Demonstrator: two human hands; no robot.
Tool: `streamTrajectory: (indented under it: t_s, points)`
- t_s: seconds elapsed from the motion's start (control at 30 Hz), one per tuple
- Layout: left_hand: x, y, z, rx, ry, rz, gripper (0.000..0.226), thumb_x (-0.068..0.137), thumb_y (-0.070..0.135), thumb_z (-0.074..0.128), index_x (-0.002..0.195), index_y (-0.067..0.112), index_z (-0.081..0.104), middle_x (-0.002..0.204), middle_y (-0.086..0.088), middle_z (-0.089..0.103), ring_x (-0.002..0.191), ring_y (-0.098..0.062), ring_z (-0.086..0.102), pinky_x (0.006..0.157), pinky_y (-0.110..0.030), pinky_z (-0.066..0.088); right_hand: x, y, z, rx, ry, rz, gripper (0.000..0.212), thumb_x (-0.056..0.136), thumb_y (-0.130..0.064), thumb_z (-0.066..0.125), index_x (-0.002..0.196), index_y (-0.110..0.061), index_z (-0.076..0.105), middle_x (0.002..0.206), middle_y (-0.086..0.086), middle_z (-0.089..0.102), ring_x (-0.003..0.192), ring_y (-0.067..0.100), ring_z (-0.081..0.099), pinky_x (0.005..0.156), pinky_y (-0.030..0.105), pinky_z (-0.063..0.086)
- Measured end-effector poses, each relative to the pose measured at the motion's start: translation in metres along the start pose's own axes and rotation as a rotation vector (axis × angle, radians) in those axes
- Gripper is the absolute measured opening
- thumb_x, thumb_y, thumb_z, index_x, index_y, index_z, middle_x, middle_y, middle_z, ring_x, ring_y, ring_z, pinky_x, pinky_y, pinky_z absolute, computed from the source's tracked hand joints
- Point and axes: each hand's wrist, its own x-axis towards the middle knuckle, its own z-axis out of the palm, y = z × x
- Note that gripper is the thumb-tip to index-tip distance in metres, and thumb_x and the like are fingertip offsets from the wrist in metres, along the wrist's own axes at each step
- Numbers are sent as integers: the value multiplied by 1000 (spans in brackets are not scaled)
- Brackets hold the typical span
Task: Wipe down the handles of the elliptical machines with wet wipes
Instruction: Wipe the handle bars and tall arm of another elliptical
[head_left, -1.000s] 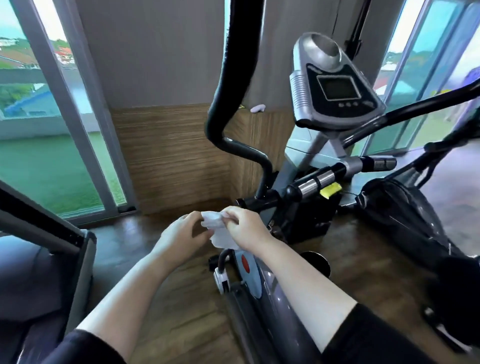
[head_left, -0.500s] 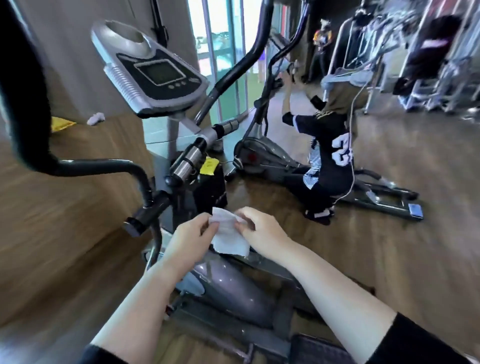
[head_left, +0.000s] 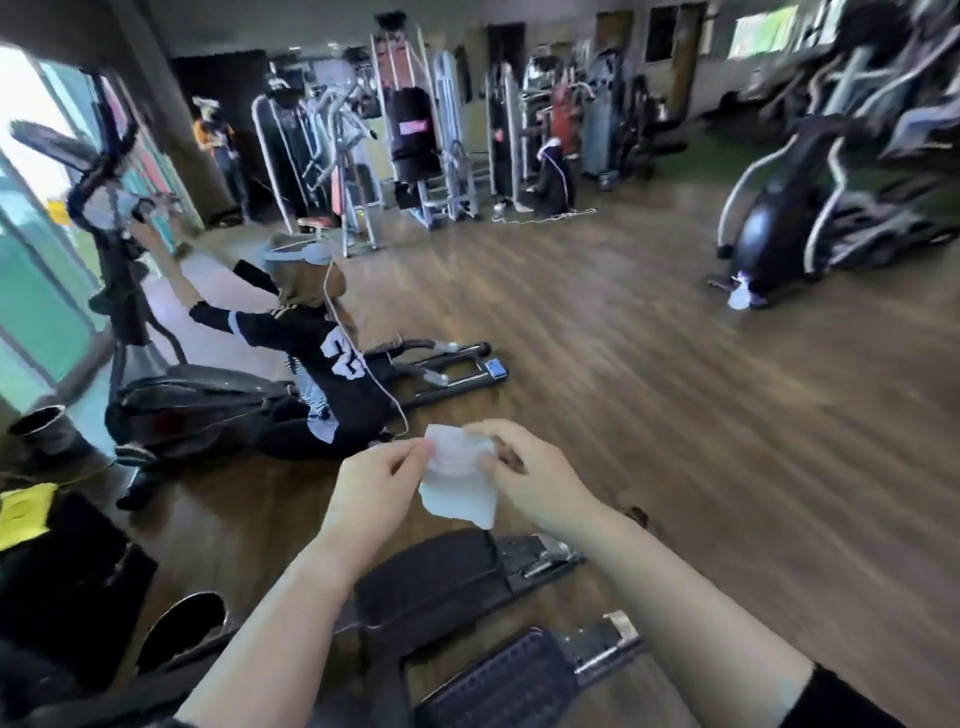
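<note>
Currently holding a white wet wipe (head_left: 457, 480) spread above the near elliptical's black pedals (head_left: 431, 582). Pinched at its left edge by left grip (head_left: 371, 488), at its right edge by right grip (head_left: 535, 478). Noted beyond on the wood floor (head_left: 623, 364): seated person (head_left: 337, 379), arm raised toward a second elliptical (head_left: 171, 395); view blurred.

Motion blur smears the far row of weight machines (head_left: 415, 130) and the ellipticals at right (head_left: 769, 223), whose upper frames run off at the right edge. The near machine's pedals (head_left: 431, 582) are partly covered by two forearms and cut off at the bottom. A yellow tag (head_left: 23, 514) is clipped by the left edge, its print unreadable. A standing figure (head_left: 218, 140) at the back is too blurred to make out.
</note>
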Motion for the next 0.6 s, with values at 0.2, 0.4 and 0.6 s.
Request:
streamTrajectory:
  t_s: [0.2, 0.4, 0.6]
  points:
    - [42, 108, 155, -2, -127, 232, 17, 91, 33, 65, 78, 28, 75, 75, 22, 69, 80, 4, 61, 70, -13, 45, -42, 78, -159, -86, 275, 121, 15, 93, -20, 59, 99, -34, 61, 60, -14, 47, 56, 0, 44, 58, 14, 36]
    - [65, 218, 318, -143, -242, 359, 16, 90, 33, 65, 76, 29, 70, 75, 14, 69, 78, 1, 61, 64, -6, 39, -78, 136, -330, -220, 434, 231, 16, 92, -26, 58, 79, -34, 52, 76, -11, 61, 63, -1, 49, 61, 15, 38]
    - [71, 299, 455, -411, -691, 249, 60, 77, 40, 78, 132, 30, 54, 122, 13, 62, 102, 2, 59, 76, -2, 43, -113, 183, -459, -77, 665, 281, 17, 93, -25, 56, 77, -30, 56, 66, -15, 55, 65, 11, 49, 64, 34, 45]
